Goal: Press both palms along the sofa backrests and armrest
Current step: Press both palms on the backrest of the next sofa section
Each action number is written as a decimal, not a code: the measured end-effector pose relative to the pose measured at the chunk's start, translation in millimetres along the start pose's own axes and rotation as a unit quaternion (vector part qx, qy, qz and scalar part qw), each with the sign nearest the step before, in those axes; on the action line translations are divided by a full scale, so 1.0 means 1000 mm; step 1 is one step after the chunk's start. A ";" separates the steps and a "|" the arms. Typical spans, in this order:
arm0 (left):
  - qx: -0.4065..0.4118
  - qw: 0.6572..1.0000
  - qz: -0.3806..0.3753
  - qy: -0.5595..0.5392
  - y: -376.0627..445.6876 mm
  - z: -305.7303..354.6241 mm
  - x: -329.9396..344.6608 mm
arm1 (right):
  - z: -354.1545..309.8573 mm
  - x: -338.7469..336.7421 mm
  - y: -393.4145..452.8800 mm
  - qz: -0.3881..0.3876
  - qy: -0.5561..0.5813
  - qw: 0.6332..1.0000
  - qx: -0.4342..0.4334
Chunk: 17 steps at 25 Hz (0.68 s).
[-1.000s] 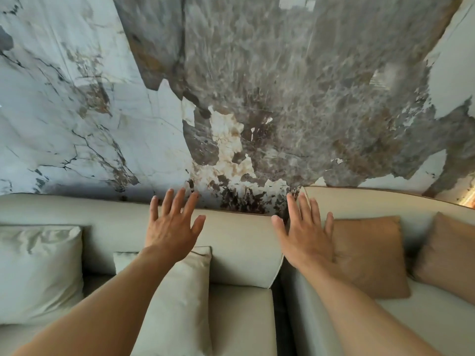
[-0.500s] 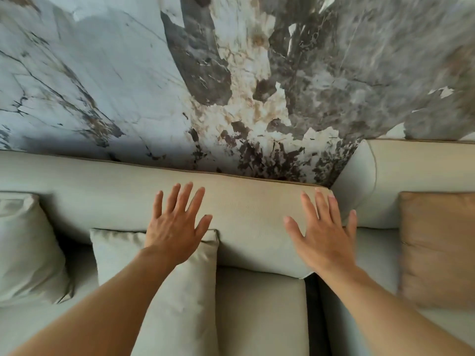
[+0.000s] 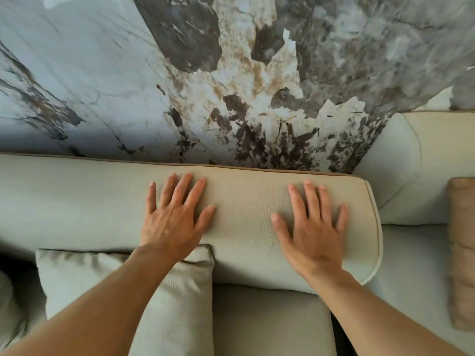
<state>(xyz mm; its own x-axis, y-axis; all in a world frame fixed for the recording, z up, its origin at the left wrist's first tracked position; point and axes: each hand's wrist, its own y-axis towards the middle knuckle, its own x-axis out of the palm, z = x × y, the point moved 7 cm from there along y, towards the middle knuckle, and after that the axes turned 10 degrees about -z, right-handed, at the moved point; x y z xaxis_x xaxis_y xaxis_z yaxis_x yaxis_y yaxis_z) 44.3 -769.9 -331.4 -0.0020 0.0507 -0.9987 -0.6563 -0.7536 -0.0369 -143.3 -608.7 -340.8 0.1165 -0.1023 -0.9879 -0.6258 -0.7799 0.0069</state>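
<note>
A pale grey-green sofa backrest [image 3: 246, 209] runs across the middle of the view, ending in a piped edge on the right. My left hand [image 3: 174, 217] lies flat on it, palm down, fingers spread. My right hand [image 3: 313, 232] lies flat on the same backrest near its right end, fingers spread too. Neither hand holds anything. A second backrest [image 3: 421, 165] of the adjoining sofa section stands at the right.
A grey-green cushion [image 3: 164, 291] leans under my left forearm, and a brown cushion [image 3: 461, 253] sits at the right edge. The seat cushion [image 3: 270, 322] lies below. A marble-patterned wall [image 3: 231, 73] rises right behind the backrest.
The view has moved closer and to the left along the sofa. Both hands, hovering before, now rest flat on the left section's backrest.
</note>
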 end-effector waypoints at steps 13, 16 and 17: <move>-0.002 0.985 0.174 0.009 0.004 0.003 0.015 | 0.003 0.013 0.007 0.126 -0.030 0.992 -0.005; -0.004 0.983 0.185 0.010 0.008 0.003 0.015 | 0.004 0.014 0.011 0.127 -0.032 0.991 -0.005; -0.006 0.982 0.189 0.011 0.008 0.003 0.014 | 0.003 0.013 0.013 0.126 -0.032 0.991 -0.005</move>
<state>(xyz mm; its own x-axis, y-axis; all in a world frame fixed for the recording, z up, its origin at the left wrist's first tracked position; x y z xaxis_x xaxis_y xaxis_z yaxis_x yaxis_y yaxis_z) 36.5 -773.5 -346.1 -0.2272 -0.2474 -0.9419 -0.6029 -0.7238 0.3356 -152.5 -618.1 -354.4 -0.0924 -0.2562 -0.9622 -0.6215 -0.7401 0.2568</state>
